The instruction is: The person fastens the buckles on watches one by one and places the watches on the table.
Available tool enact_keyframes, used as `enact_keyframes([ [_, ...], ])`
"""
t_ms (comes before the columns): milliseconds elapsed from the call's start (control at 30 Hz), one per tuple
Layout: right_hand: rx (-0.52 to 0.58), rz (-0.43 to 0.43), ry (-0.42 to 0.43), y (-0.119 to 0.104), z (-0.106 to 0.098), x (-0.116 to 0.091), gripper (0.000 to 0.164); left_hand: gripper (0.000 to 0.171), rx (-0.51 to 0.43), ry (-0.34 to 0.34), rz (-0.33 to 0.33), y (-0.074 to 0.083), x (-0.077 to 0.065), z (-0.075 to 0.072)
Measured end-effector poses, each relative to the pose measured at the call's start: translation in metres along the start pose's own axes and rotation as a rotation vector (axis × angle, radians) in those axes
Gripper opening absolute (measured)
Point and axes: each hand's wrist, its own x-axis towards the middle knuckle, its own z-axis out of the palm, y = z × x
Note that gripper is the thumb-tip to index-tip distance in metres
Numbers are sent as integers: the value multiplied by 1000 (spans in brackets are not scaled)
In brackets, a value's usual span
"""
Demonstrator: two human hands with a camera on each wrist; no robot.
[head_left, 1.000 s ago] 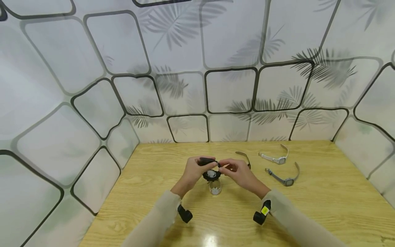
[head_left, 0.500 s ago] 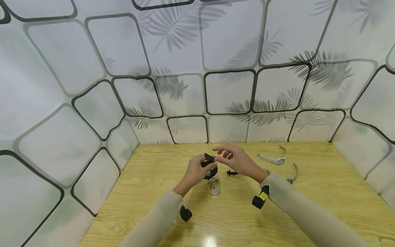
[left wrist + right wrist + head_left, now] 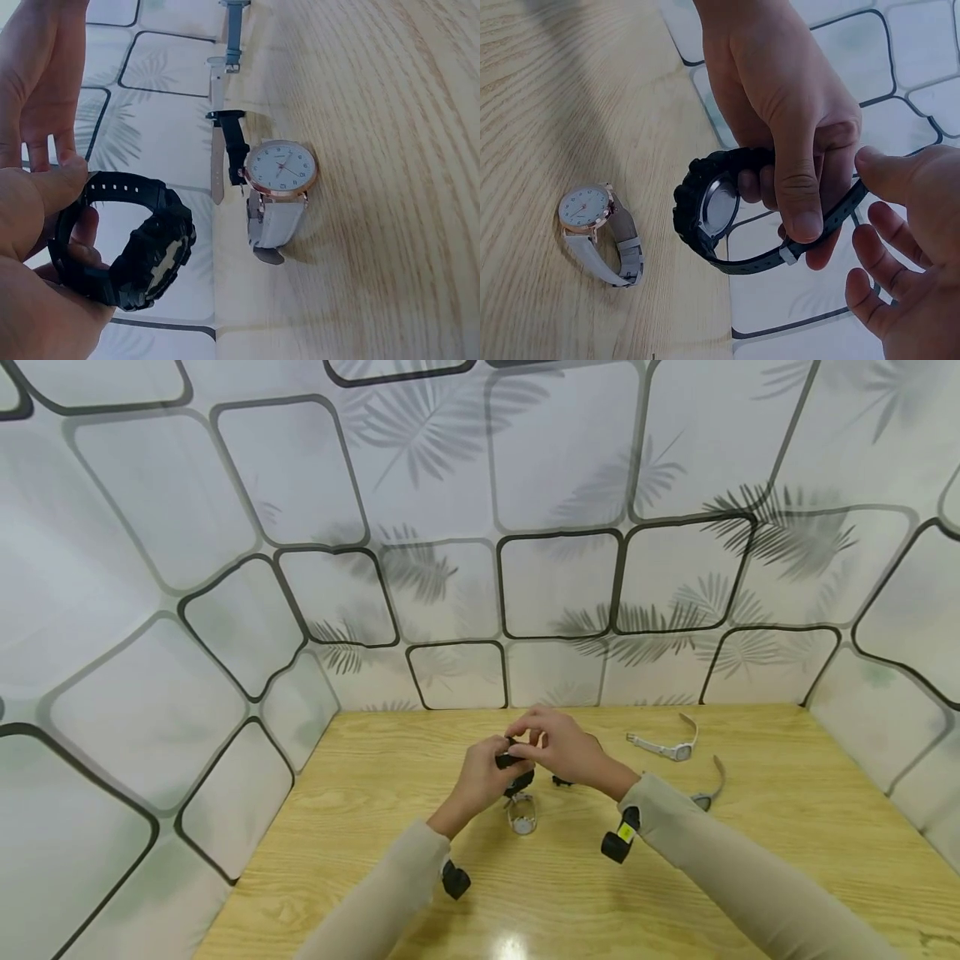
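A black sports watch (image 3: 705, 206) with a chunky case and a holed strap is held up off the table, its strap bent into a loop. My left hand (image 3: 480, 774) grips the strap, thumb pressed on it beside a small strap keeper (image 3: 788, 255) in the right wrist view. My right hand (image 3: 558, 747) pinches the strap's free end between thumb and fingers. Close by, a rose-gold watch (image 3: 281, 169) with a white dial and pale strap stands on the table. In the head view the hands cover part of the black watch.
To the right on the wooden table (image 3: 600, 893) lie a white watch (image 3: 678, 752) and a blue-grey watch (image 3: 702, 802), partly behind the right sleeve. Another black-strapped watch (image 3: 234, 142) lies nearer, mostly hidden by the right hand in the head view. A patterned curtain (image 3: 558, 585) stands behind.
The right hand lifted with its fingers spread, then came back left onto the strap end. The left hand keeps its grip and has turned the black watch slightly.
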Motion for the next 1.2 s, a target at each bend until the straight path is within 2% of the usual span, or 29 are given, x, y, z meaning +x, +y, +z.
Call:
enact_keyframes([
  [100,8,8,16,1,1,-2,21,10,2,15,8,-2,-1,0],
  [333,51,46,69,0,3,-7,19,21,0,1,-20,-5,-4,0],
  [533,97,70,120,-1,3,-10,19,26,-28,-24,-43,-7,-4,1],
  [700,165,96,131,5,0,-13,22,29,-69,-3,-42,-8,-5,3],
  [967,270,188,177,23,-7,-22,27,18,-145,57,-11,-6,-8,4],
  [1200,400,241,192,33,-12,-29,29,15,-200,56,16,-3,-5,5],
])
